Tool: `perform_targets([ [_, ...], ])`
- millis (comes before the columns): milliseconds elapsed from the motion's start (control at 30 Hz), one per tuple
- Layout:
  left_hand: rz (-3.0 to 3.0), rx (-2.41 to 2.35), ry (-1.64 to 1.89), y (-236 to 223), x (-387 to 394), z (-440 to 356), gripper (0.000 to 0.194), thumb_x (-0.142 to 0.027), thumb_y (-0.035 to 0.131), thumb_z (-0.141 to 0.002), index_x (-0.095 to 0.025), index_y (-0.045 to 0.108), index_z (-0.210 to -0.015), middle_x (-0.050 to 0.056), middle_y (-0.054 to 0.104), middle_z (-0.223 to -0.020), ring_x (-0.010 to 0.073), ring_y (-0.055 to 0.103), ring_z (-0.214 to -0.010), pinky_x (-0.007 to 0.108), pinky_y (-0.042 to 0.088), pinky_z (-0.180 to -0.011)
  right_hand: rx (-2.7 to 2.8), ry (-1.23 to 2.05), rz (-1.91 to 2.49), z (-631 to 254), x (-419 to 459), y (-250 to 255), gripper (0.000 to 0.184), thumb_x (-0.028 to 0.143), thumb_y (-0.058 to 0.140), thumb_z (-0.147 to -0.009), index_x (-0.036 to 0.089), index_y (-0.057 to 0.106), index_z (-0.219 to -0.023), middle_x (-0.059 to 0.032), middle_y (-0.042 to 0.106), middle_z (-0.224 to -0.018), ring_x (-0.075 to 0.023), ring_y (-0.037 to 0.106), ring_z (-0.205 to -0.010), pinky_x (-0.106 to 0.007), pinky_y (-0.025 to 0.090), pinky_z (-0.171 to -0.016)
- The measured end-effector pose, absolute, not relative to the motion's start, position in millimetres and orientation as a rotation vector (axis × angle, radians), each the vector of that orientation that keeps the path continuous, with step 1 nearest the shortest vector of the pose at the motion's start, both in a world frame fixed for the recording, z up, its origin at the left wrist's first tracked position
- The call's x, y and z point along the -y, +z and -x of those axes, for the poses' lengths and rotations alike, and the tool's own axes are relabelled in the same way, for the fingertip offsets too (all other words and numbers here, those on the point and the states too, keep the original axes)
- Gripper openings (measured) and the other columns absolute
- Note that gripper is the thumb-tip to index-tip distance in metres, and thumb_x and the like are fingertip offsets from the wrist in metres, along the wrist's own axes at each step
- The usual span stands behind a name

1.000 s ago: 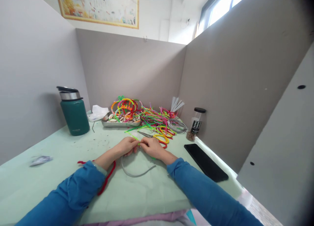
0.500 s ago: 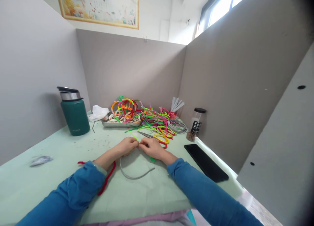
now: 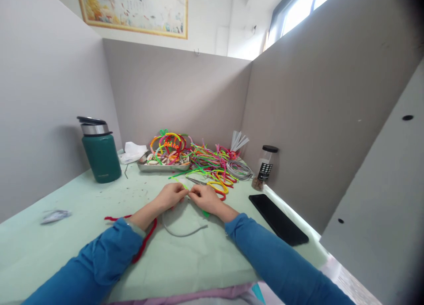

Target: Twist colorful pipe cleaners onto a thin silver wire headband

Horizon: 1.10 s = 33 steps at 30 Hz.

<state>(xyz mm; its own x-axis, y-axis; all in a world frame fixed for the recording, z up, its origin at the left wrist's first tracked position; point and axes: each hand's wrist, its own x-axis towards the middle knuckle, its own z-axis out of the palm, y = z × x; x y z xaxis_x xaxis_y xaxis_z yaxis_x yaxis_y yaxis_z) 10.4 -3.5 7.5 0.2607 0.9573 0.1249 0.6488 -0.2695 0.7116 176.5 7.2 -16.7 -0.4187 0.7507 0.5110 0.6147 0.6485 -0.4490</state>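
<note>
My left hand [image 3: 172,195] and my right hand [image 3: 202,197] meet over the middle of the table, fingertips pinched close together. A thin grey headband [image 3: 185,235] curves out below my left hand, which grips it. Bright green pipe cleaner [image 3: 205,214] shows under my right hand, whose fingers pinch it; a yellow-green length sticks out beyond the fingertips. The fingers hide where it meets the headband. Just past my hands lie scissors [image 3: 196,180] with yellow and red handles. A red pipe cleaner [image 3: 145,243] lies by my left forearm, partly covered by the sleeve.
Behind my hands stand a metal tray [image 3: 162,168] with small pieces and colourful wrapped headbands, a pipe cleaner heap [image 3: 212,157] and grey headbands [image 3: 240,169]. A green bottle [image 3: 102,158] is left; a jar [image 3: 265,168] and black phone [image 3: 278,219] are right. Partitions enclose the table.
My hands stay together, making small finger movements. The headband's free end has shifted slightly left, and more of the green pipe cleaner shows under my right hand than a second ago.
</note>
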Motion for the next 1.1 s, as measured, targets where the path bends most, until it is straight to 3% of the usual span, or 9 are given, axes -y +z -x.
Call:
perform_targets([
  [400, -2.139, -1.365, 0.927, 8.7, 2.9, -9.0, 0.018, -0.034, 0.047, -0.072, -0.018, 0.055, -0.075, -0.006, 0.049, -0.044, 0.0096, 0.048, -0.040, 0.020, 0.036, -0.046, 2.140, 0.316, 1.024, -177.4, -6.4, -14.1, 0.019, 0.026, 0.046, -0.080, 0.016, 0.060, -0.071, 0.0010, 0.057, -0.062, -0.0089, 0.046, -0.056, -0.020, 0.026, -0.051],
  [667, -2.314, -1.362, 0.958, 11.2, 3.2, -9.4, 0.013, -0.026, 0.048, -0.072, -0.018, 0.057, -0.075, -0.003, 0.059, -0.063, 0.0079, 0.050, -0.049, 0.019, 0.038, -0.054, 2.143, 0.326, 1.027, -177.9, -7.4, -14.7, 0.017, 0.025, 0.047, -0.079, 0.016, 0.060, -0.072, 0.0012, 0.057, -0.061, -0.0090, 0.045, -0.056, -0.020, 0.027, -0.052],
  [1100, -2.384, -1.354, 0.944, 11.7, 3.9, -8.9, 0.015, -0.025, 0.048, -0.073, -0.018, 0.060, -0.078, 0.000, 0.062, -0.073, 0.0087, 0.052, -0.056, 0.019, 0.039, -0.058, 2.153, 0.342, 1.033, -178.1, -5.8, -12.9, 0.016, 0.023, 0.047, -0.079, 0.016, 0.060, -0.074, 0.0012, 0.058, -0.063, -0.0093, 0.046, -0.057, -0.020, 0.028, -0.052],
])
